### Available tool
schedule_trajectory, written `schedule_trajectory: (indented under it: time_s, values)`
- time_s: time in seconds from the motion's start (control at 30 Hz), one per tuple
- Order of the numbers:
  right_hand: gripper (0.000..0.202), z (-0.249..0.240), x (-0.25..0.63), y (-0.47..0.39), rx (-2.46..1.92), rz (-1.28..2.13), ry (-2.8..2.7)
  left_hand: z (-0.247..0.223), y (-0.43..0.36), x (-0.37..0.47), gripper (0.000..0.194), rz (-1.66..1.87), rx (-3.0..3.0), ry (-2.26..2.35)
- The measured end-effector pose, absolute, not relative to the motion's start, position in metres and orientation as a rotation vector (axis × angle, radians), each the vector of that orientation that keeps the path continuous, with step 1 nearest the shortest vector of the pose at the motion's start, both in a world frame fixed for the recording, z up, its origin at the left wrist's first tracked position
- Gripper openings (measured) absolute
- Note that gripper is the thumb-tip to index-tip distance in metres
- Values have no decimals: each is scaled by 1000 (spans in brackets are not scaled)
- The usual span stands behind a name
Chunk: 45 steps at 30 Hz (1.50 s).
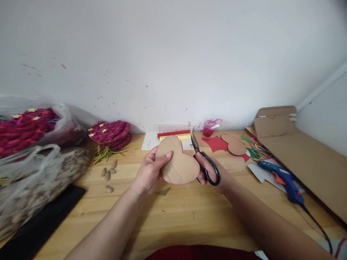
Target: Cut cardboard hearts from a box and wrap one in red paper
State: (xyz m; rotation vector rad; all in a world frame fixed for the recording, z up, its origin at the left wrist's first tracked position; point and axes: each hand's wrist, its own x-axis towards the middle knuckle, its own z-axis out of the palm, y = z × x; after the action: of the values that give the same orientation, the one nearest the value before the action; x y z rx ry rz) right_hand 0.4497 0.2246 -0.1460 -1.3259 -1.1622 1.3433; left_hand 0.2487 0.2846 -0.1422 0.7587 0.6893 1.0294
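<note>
My left hand (151, 168) grips a cardboard heart (180, 164) by its left side, with the thumb on the upper face. A thin red-pink edge runs round part of the heart. My right hand (210, 168) is closed on black-handled scissors (213, 173), whose blades point up and away from me, beside the heart's notch. Fingers of that hand also come close to the heart's right edge; whether they touch it I cannot tell. A small cardboard scrap (163, 191) lies on the table below the heart.
At left are bags of peanuts (76, 162), loose peanuts (107, 176) and stacked magenta hearts (111, 133). Behind stand paper strips (175, 134) and a cup of red paint (209, 128). Another cardboard heart (233, 144), a blue glue gun (284, 180) and a cardboard box (306, 155) lie right.
</note>
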Motion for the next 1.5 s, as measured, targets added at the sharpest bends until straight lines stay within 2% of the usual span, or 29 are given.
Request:
schedule_trajectory:
  time_s: [0.1, 0.23, 0.37, 0.43, 0.53, 0.63, 0.8, 0.9, 0.97, 1.1, 1.2, 1.37, 1.5]
  values:
    - [68, -144, 446, 222, -1350, 1320, -1206, -141, 284, 248, 61, 1024, 753, 693]
    - [71, -137, 442, 219, -1378, 1264, -1195, -144, 284, 248, 56, 1034, 786, 707]
    - [67, -138, 445, 222, -1394, 1226, -1052, -149, 288, 246, 35, 1134, 903, 705]
    - [66, -140, 446, 224, -1401, 1203, -979, -150, 290, 244, 21, 1315, 1070, 692]
    - [67, -139, 446, 224, -1386, 1186, -958, -147, 292, 240, 12, 1646, 1522, 683]
    - [69, -133, 444, 220, -1306, 1215, -1040, -144, 288, 237, 17, 1852, 2074, 724]
    - [55, -124, 439, 212, -1252, 1213, -1205, -147, 275, 241, 33, 1831, 2519, 718]
    - [46, -122, 438, 211, -1318, 1128, -1158, -150, 276, 243, 49, 1849, 2389, 876]
    - [44, -121, 438, 212, -1344, 1075, -1105, -151, 282, 244, 59, 1810, 2053, 995]
    - [40, -122, 439, 216, -1350, 1038, -1022, -148, 292, 246, 42, 1347, 1119, 800]
    - [41, -128, 437, 217, -1337, 1104, -1035, -147, 286, 252, 48, 1043, 865, 651]
    - [48, -138, 438, 216, -1331, 1280, -1170, -144, 274, 258, 41, 1093, 818, 785]
    - [52, -143, 444, 215, -1413, 1241, -1335, -136, 280, 254, 44, 1236, 797, 803]
